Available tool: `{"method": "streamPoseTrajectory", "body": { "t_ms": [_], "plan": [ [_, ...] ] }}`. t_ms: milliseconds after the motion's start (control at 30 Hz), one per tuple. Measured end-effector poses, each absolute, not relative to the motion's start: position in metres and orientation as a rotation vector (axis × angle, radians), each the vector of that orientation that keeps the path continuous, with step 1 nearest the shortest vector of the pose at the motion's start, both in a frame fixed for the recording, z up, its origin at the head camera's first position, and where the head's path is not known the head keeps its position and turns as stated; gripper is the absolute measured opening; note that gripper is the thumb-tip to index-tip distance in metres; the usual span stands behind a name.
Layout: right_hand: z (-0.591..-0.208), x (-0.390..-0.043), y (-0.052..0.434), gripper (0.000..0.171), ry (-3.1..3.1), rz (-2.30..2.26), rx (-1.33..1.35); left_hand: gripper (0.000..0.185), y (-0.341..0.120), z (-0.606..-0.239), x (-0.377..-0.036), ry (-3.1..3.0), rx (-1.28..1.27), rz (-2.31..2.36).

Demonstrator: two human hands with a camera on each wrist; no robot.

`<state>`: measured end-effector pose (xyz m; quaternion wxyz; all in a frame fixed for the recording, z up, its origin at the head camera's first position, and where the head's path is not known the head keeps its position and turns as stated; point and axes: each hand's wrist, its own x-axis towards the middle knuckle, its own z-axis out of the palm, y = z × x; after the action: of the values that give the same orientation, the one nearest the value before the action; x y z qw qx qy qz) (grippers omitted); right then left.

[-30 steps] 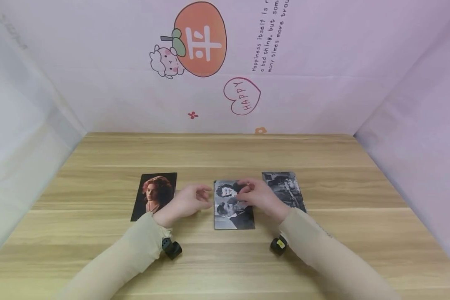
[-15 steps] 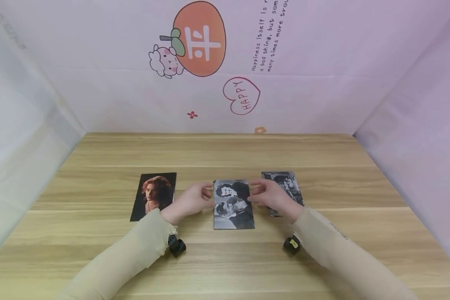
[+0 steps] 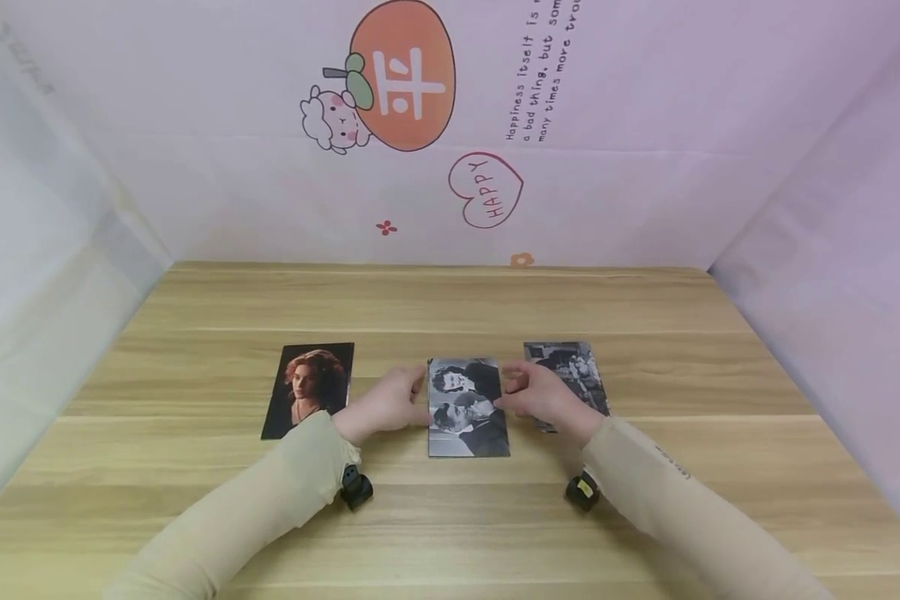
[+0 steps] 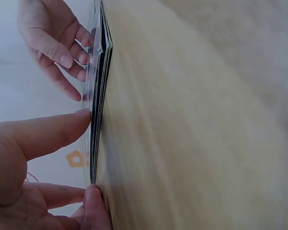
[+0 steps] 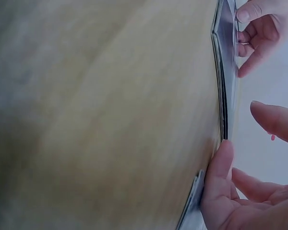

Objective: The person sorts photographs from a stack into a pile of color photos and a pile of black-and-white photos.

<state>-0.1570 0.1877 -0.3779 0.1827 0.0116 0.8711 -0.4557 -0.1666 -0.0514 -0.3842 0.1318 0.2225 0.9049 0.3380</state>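
Note:
A stack of black-and-white photo cards (image 3: 468, 429) lies flat on the wooden table, between my two hands. On its left side is my left hand (image 3: 387, 402), its thumb and a fingertip touching the stack's edge in the left wrist view; the layered card edges (image 4: 104, 62) show there. My right hand (image 3: 546, 398) is at the opposite side. In the right wrist view one fingertip (image 5: 224, 147) meets the edge of the stack, while the thumb (image 5: 273, 120) stays apart from it. Neither hand grips the cards.
Left of the hands lies a dark colour portrait card (image 3: 307, 383), partly behind the left wrist. More black-and-white cards (image 3: 577, 371) lie on the right, partly covered by the right hand. White printed cloth (image 3: 615, 192) encloses the wooden table (image 3: 450, 308) behind and at both sides.
My right hand has drawn back from over the middle stack to its right edge. The left hand has shifted slightly right, its thumb now at the left edge. The cards stay in place.

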Motion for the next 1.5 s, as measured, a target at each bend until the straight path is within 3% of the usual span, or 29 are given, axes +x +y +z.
{"method": "streamPoseTrajectory", "body": {
  "t_ms": [67,300,1333,1500],
  "plan": [
    [-0.3781,-0.1565,0.1877,0.066,2.466,-1.263,0.014,0.039,-0.0503,-0.3845,-0.1671,2.651,0.658,0.924],
    [-0.378,-0.156,0.1863,0.067,2.49,-1.198,-0.029,0.082,-0.0494,-0.3851,-0.1659,2.668,0.606,0.828],
    [-0.3773,-0.1535,0.1795,0.065,2.56,-1.176,-0.021,0.088,-0.0511,-0.3847,-0.1645,2.613,0.538,1.009],
    [-0.3768,-0.1544,0.1791,0.063,2.512,-1.261,0.047,0.08,-0.0518,-0.3849,-0.1644,2.57,0.531,1.135]
  ]
}}
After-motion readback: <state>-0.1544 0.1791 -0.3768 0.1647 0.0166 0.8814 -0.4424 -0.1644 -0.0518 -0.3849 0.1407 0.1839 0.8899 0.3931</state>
